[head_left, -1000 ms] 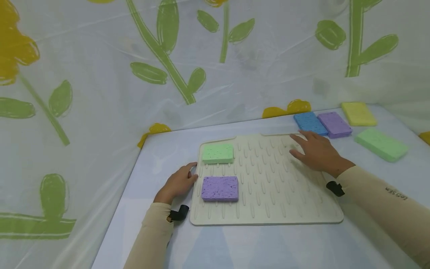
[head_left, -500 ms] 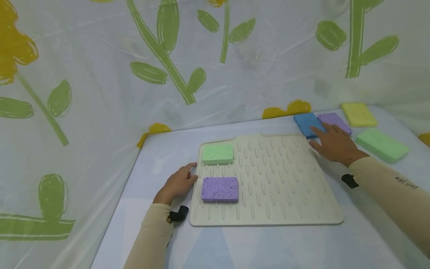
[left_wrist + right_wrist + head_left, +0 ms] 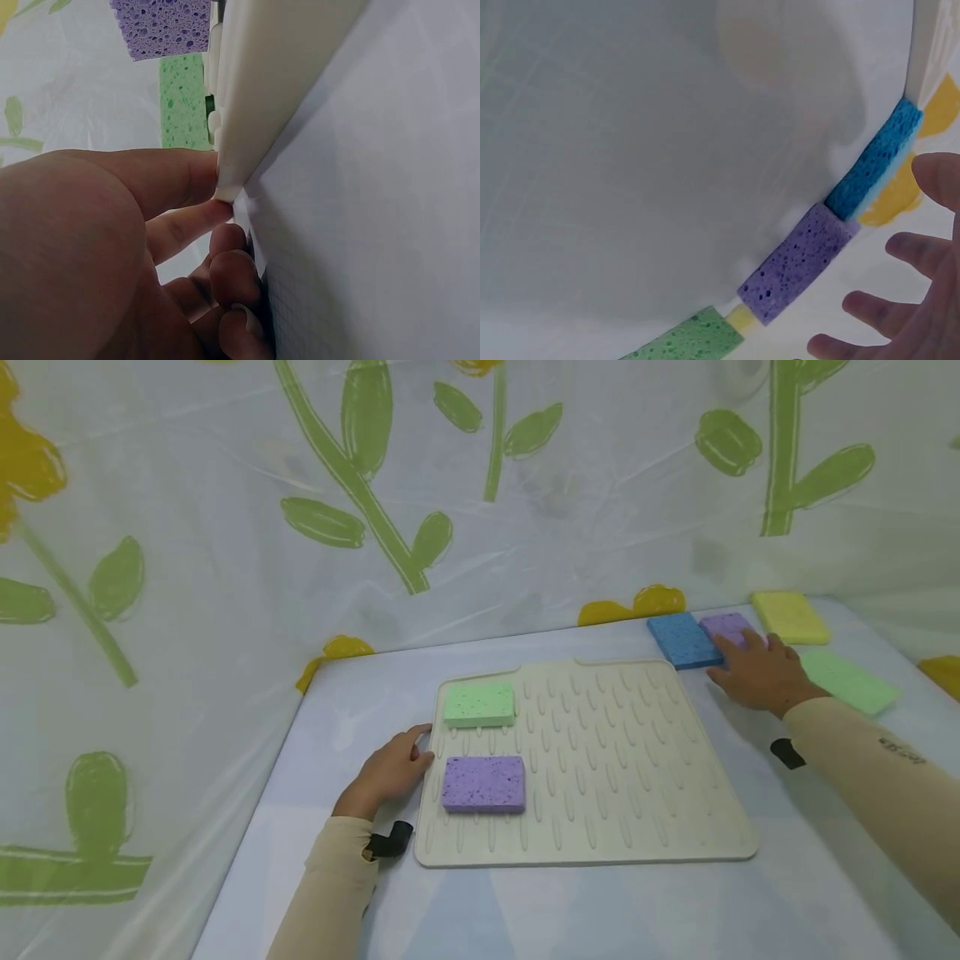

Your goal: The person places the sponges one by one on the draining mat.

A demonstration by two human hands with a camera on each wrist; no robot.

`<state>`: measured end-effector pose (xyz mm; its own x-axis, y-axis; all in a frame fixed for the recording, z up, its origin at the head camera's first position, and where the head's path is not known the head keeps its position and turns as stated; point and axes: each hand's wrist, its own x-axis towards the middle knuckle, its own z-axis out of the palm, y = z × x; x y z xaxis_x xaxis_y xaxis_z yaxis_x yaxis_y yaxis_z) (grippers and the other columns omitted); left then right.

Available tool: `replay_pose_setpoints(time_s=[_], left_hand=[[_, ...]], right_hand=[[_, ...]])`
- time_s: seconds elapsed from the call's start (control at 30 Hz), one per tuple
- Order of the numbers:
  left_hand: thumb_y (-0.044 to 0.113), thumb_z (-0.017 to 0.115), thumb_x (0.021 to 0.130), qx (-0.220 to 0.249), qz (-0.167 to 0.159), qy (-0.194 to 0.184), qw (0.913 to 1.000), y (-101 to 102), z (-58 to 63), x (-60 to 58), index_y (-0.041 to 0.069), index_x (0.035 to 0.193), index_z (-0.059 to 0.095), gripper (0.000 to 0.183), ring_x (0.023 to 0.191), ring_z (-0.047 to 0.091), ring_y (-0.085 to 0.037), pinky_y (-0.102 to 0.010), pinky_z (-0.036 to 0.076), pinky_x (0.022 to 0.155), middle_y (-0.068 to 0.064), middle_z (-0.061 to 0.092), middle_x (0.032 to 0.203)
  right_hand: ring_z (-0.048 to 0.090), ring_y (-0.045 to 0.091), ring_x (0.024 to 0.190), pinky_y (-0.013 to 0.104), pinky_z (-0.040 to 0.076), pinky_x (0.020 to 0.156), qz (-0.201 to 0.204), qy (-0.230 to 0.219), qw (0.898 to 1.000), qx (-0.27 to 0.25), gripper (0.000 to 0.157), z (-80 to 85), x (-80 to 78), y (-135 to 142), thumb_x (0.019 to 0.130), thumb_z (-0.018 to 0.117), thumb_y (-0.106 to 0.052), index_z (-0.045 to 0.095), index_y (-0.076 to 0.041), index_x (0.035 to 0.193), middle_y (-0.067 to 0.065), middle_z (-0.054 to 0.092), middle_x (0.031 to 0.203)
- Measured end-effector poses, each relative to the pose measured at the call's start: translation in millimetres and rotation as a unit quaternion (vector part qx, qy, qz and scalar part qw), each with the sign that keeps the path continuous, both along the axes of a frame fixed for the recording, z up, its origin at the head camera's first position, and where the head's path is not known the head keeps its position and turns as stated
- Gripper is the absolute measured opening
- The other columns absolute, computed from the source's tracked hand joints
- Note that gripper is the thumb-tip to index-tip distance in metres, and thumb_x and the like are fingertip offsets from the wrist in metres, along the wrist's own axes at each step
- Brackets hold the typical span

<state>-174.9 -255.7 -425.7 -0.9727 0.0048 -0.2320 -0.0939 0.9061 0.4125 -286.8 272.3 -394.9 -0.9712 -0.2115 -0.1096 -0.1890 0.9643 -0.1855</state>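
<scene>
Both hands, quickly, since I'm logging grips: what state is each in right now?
Left hand: open, touching the edge of the beige mat.
Right hand: open, holding nothing, close to the far purple sponge.

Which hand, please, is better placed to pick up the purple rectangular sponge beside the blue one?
Probably the right hand: it holds nothing, and its spread fingers hover near that purple rectangular sponge. The left hand is farther away, at the left edge of the beige ridged mat.

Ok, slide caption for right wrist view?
Outspread right hand near blue sponge, purple sponge, green sponge and partly hidden yellow sponge.
</scene>
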Motion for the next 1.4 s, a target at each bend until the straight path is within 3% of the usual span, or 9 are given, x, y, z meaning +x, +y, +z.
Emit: replay_pose_setpoints(time_s=[0.3,0.73,0.9,1.03,1.4], left_hand=[[0.030,0.056,0.101,0.008,0.006,-0.004,0.9999,-2,-0.5,1.2,0.021,0.153,0.040,0.056,0.082,0.051,-0.018,-0.032,0.039,0.066,-0.004,0.054,0.097],[0.031,0.056,0.101,0.009,-0.002,0.002,1.0000,0,1.7,1.8,0.021,0.153,0.041,0.055,0.080,0.051,-0.017,-0.031,0.039,0.066,-0.004,0.054,0.095],[0.032,0.056,0.101,0.010,0.001,0.006,0.9999,0,2.6,1.0,0.022,0.153,0.041,0.055,0.080,0.051,-0.018,-0.031,0.039,0.066,-0.004,0.054,0.094],[0.031,0.056,0.100,0.009,0.002,0.002,1.0000,0,2.0,0.8,0.021,0.153,0.041,0.055,0.080,0.051,-0.017,-0.031,0.038,0.065,-0.004,0.053,0.094],[0.030,0.056,0.101,0.008,0.003,0.005,1.0000,0,4.1,2.6,0.020,0.153,0.041,0.055,0.080,0.051,-0.017,-0.031,0.038,0.065,-0.004,0.054,0.094]], right_hand=[[0.008,0.074,0.129,0.080,0.008,0.105,-0.019,-0.032,0.999,0.000,0.070,0.4,-4.5,7,0.103,0.041,-0.042,0.019,0.003,0.152,0.046,0.010,0.147],[0.011,0.076,0.126,0.080,0.015,0.104,-0.010,-0.068,0.998,-0.005,0.076,-6.1,-11.8,15,0.103,0.040,-0.040,0.010,0.008,0.153,0.047,0.003,0.148],[0.025,0.075,0.119,0.081,0.028,0.095,-0.017,-0.056,0.998,0.006,0.066,-3.4,-14.6,14,0.104,0.037,-0.031,0.018,0.009,0.152,0.047,0.014,0.144],[0.030,0.074,0.118,0.080,0.030,0.096,-0.028,-0.056,0.998,0.009,0.062,-4.1,-17.1,12,0.103,0.037,-0.026,0.022,0.011,0.150,0.046,0.018,0.143],[0.038,0.065,0.121,0.074,0.037,0.095,-0.010,-0.028,0.999,0.037,0.055,-1.6,-24.7,12,0.102,0.045,-0.019,0.034,0.009,0.147,0.043,0.036,0.137]])
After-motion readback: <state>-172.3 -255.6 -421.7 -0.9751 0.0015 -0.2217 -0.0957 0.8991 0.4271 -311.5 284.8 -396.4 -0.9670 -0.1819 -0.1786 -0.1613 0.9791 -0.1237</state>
